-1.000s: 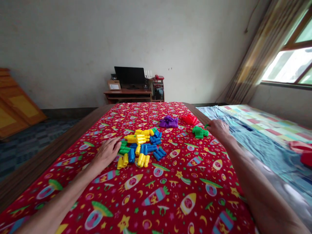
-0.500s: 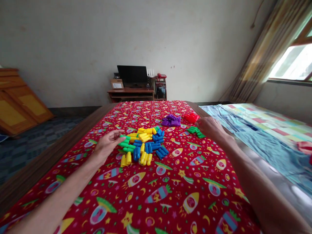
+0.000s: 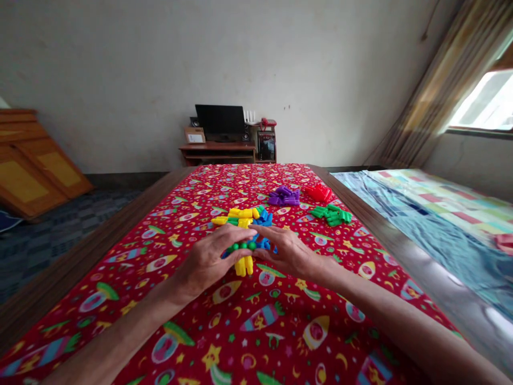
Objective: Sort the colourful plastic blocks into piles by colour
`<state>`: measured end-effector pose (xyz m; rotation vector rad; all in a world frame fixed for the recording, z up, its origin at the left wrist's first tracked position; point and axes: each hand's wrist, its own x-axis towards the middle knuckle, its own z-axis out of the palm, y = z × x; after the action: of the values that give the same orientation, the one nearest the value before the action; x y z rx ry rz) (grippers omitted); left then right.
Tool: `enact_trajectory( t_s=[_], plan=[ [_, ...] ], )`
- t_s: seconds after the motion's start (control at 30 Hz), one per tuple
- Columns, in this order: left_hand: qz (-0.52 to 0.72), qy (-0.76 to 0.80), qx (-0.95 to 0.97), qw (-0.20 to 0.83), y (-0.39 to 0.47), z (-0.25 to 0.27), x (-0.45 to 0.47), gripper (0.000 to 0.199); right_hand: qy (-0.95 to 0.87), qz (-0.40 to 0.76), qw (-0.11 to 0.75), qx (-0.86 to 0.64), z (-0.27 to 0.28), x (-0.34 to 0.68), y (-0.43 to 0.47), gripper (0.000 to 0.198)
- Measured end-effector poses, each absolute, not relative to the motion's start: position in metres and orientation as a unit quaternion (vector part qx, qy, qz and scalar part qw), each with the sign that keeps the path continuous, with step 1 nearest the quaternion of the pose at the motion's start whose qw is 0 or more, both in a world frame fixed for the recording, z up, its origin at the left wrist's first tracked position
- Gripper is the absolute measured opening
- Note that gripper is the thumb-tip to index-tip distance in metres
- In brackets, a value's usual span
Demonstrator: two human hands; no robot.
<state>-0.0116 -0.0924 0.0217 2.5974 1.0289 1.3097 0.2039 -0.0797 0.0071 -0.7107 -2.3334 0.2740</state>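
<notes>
My left hand point(image 3: 210, 259) and my right hand point(image 3: 292, 250) meet over the mixed pile of plastic building pieces. Green bullet-shaped building pieces point(image 3: 242, 246) show in a row between them. My left thumb and fingers close round these pieces from the left. From the right, the curved thumb and forefinger of my right hand pinch at their end. Yellow building pieces point(image 3: 243, 213) lie behind the hands, and another yellow cluster point(image 3: 243, 266) pokes out below them. Blue building pieces point(image 3: 264, 218) sit at the pile's right side. The hands hide much of the pile.
Separate heaps of purple pieces point(image 3: 284, 196), red pieces point(image 3: 318, 193) and green pieces point(image 3: 332, 214) lie farther back to the right. A red patterned cloth point(image 3: 260, 347) covers the table. Beyond it stands a desk point(image 3: 218, 147) with a monitor point(image 3: 219, 122); a bed point(image 3: 425, 214) is at right.
My right hand has come from the green heap at the right to the mixed pile, leaving that heap uncovered. My left hand has moved right and nearer, onto green pieces.
</notes>
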Motion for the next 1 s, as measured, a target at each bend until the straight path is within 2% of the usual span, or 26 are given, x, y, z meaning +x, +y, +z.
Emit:
enact_trajectory(
  t_s=[0.1,0.2,0.33,0.4,0.53,0.6,0.7,0.8,0.9,1.0],
  plan=[
    [0.419,0.331,0.844,0.048,-0.094,0.011,-0.004,0.035,-0.9,0.108,0.324,-0.271,0.004,0.2,-0.079,0.023],
    [0.403,0.381,0.829,0.073,-0.082,-0.003,-0.006,0.05,-0.864,0.156,0.338,-0.338,0.006,0.205,-0.074,0.018],
    [0.358,0.443,0.816,0.103,-0.062,-0.02,-0.013,0.041,-0.82,0.256,0.339,-0.385,0.013,0.215,-0.063,0.029],
    [0.36,0.469,0.798,0.114,-0.058,-0.024,-0.015,0.043,-0.806,0.287,0.356,-0.376,0.017,0.221,-0.057,0.036],
    [0.373,0.503,0.77,0.124,-0.06,-0.023,-0.014,0.048,-0.759,0.249,0.407,-0.443,0.026,0.249,-0.038,0.043],
    [0.378,0.512,0.762,0.123,-0.062,-0.022,-0.013,0.047,-0.755,0.178,0.362,-0.517,0.029,0.274,-0.026,0.04],
    [0.377,0.535,0.747,0.114,-0.064,-0.021,-0.014,0.042,-0.765,0.081,0.197,-0.608,0.032,0.315,-0.012,0.033],
    [0.386,0.553,0.731,0.105,-0.064,-0.022,-0.016,0.035,-0.744,0.044,0.059,-0.664,0.033,0.341,-0.009,0.03],
    [0.401,0.543,0.729,0.116,-0.062,-0.025,-0.017,0.03,-0.683,0.013,0.005,-0.73,0.037,0.347,-0.014,0.025],
    [0.413,0.54,0.722,0.125,-0.061,-0.027,-0.016,0.036,-0.637,-0.033,0.014,-0.77,0.047,0.34,-0.021,0.03]
  ],
)
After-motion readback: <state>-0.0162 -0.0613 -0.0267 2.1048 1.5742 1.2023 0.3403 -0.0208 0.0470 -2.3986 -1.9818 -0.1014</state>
